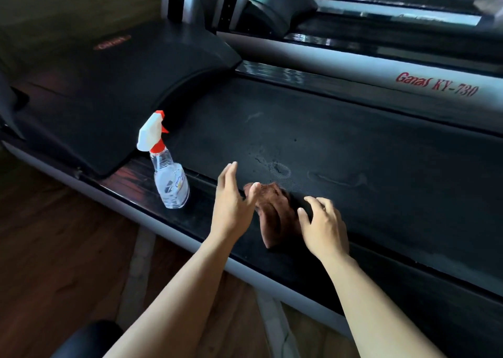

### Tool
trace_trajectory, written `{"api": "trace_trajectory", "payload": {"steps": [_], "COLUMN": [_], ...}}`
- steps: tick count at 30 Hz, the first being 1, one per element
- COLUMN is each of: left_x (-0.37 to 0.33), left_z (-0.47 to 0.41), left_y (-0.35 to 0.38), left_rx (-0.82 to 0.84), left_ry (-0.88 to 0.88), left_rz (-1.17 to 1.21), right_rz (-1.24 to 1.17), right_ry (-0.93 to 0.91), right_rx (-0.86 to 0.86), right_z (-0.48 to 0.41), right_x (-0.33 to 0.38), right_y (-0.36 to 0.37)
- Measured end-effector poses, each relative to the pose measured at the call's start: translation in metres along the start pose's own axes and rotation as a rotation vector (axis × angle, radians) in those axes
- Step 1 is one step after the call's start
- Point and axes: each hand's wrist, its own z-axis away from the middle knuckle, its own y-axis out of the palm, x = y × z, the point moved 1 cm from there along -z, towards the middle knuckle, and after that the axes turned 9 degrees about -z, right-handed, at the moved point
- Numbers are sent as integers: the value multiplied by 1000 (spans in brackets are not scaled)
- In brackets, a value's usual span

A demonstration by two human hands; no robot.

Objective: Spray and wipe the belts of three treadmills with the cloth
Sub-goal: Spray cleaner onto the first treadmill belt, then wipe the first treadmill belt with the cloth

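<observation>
brown cloth [275,213] bunched at belt's [353,150] near edge, left hand [234,202] edge-on beside it, fingers spread, right hand [324,227] palm down, fingers curled loosely, empty, spray bottle [167,167] upright on near side rail [130,183]

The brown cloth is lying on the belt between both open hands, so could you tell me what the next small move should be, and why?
Probably close the right hand onto the brown cloth and sweep it over the wet marks just beyond. The spray bottle already stands on the side rail, and neither the right nor the left hand grips anything, so wiping seems due.
</observation>
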Motion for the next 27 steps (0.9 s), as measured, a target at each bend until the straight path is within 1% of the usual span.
{"api": "trace_trajectory", "payload": {"steps": [5,6,9,11,13,15,17,23,27], "left_x": [-7,-7,-7,-9,-10,-10,-9,-2,9], "left_z": [-8,-9,-11,-9,-8,-8,-10,-23,-36], "left_y": [39,48,70,81,90,97,101,102,95], "left_rx": [189,221,325,386,389,378,361,276,257], "left_ry": [-27,-43,-105,-177,-217,-217,-162,40,116], "left_rz": [-62,-100,-312,-370,-376,-392,-401,-254,-198], "right_rz": [8,13,29,35,36,38,40,52,47], "right_ry": [21,23,22,16,4,-16,-42,-84,-93], "right_rx": [-22,-25,-24,-32,-45,-65,-87,-95,-92], "right_z": [-3,-4,-7,-11,-15,-20,-25,-45,-58], "right_x": [-18,-21,-32,-39,-44,-47,-48,-49,-47], "right_y": [-2,-2,2,6,11,17,23,34,37]}}
